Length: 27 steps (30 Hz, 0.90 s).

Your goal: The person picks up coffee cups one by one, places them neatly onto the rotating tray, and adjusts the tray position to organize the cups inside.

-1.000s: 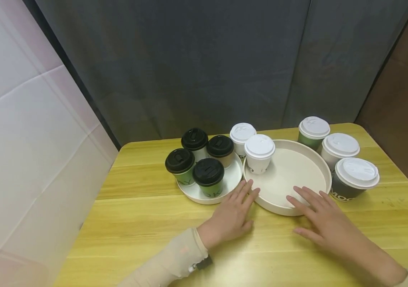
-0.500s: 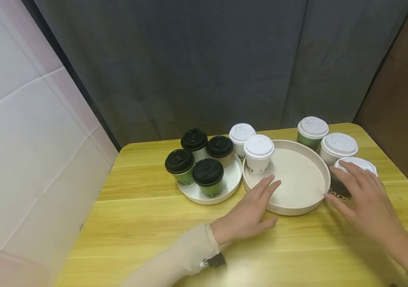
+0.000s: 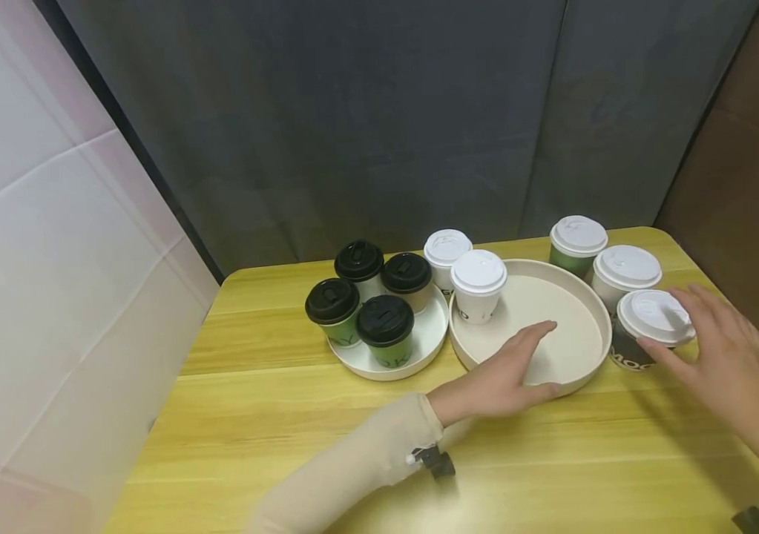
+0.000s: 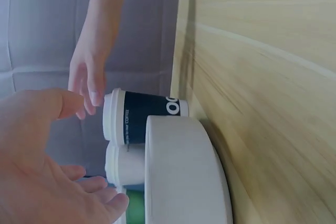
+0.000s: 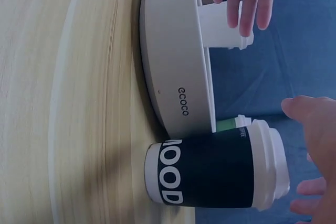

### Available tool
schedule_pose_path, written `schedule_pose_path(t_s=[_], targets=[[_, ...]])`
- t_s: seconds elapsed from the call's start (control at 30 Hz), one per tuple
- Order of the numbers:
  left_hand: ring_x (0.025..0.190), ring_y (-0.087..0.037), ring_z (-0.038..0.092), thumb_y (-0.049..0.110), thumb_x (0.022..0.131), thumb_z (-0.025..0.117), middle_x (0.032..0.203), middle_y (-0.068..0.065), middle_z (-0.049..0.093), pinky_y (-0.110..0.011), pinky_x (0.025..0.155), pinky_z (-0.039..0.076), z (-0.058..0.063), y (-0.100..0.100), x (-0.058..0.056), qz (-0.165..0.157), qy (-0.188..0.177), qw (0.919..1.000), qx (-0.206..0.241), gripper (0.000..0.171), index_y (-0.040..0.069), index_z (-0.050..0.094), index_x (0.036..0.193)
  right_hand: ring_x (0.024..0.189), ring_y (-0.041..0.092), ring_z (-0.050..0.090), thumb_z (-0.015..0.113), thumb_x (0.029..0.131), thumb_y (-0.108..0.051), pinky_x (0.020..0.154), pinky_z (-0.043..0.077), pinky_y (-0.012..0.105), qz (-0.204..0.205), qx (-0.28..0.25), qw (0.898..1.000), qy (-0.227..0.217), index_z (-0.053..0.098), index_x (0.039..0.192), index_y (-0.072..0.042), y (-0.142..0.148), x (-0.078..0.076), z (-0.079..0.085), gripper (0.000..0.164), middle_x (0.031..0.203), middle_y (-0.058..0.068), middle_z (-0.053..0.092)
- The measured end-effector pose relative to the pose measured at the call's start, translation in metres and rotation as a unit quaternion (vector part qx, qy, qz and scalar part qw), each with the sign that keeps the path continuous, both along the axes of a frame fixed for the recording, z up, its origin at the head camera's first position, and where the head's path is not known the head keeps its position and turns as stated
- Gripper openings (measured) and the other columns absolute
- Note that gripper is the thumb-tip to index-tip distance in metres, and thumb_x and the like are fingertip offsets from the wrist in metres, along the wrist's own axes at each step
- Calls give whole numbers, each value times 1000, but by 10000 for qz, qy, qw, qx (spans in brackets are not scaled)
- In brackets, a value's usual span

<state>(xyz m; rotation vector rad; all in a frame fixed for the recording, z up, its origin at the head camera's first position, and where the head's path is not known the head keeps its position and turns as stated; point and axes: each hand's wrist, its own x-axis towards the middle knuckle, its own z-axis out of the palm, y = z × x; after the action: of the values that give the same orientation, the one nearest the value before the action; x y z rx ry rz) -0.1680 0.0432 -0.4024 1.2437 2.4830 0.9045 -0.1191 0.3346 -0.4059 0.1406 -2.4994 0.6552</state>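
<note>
A black paper coffee cup [image 3: 624, 350] with a white lid stands upright just right of a round cream tray [image 3: 562, 322]. My right hand [image 3: 726, 356] hovers at its right side, thumb and fingers spread apart. The right wrist view shows a gap between that thumb and the lid of the cup [image 5: 215, 169]. Over the tray's front rim is my left hand [image 3: 502, 382], fingers extended and thumb held out, holding nothing. One white paper cup [image 3: 478, 293] with a white lid stands inside the tray at its left.
Left of the tray, a white plate [image 3: 431, 337] bears several black-lidded cups. Another white-lidded cup [image 3: 446, 256] stands behind. A green cup [image 3: 576, 248] and a white cup [image 3: 625, 274] line the tray's right side. A dark curtain [image 3: 352, 133] closes the back.
My right hand has moved right, from the tray's front rim to beside the black cup. My left hand has slid right, from between plate and tray to over the tray's front.
</note>
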Motion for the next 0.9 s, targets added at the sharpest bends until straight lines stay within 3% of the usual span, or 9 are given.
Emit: schedule_pose_path(t_s=[0.43,0.67,0.9], targets=[[151,-8,26,40,96,57,163,-2,27,-16,120,24,11,46,-10,-70,-589,9981,-182,80,14,14,159,125,60,40,79,81,-27,90,25,76,-52,-48,9995,-323,44,141,-1,8,-9,-6,74,143,34,43],[151,-5,22,43,97,54,165,3,24,-16,120,23,8,65,-18,-5,-868,9956,-358,80,17,12,160,126,60,40,76,84,-30,91,26,77,-36,-81,9987,-505,41,145,0,10,-12,-8,76,145,35,41],[153,-5,17,43,97,54,166,8,17,-17,122,21,4,84,-25,-111,-792,9949,-608,79,19,12,160,125,59,40,75,86,-31,92,29,75,-49,-100,9972,-740,37,149,-2,10,-13,-9,78,146,35,40]])
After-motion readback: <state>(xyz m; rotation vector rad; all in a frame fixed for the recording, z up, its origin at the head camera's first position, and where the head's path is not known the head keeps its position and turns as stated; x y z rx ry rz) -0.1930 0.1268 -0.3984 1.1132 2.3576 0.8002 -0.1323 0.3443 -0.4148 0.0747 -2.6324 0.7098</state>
